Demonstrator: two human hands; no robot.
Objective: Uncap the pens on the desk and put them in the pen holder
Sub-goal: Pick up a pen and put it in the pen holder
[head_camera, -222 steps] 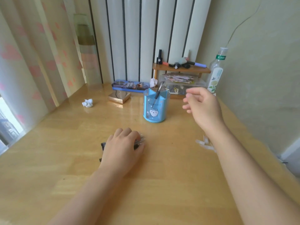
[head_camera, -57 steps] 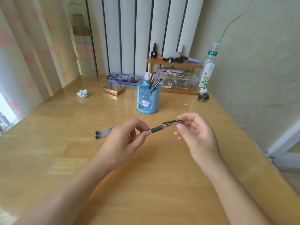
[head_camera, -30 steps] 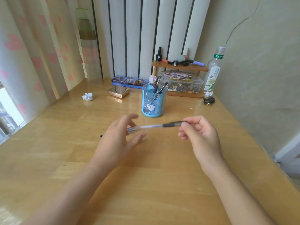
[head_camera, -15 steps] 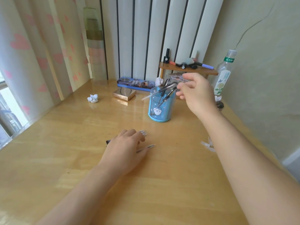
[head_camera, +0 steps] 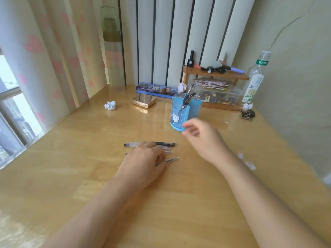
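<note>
1. Head view, versus half a second ago: right hand is now hanging mid-frame, blurred, fingers loosely spread and empty; the pen it was holding is sitting in the pen holder at center right.
2. Left hand is still resting flat over the pens at center; whether it is gripping any, I cannot tell.
3. Desk is glossy wood; bottle and shelf upper right, curtain at left.
</note>
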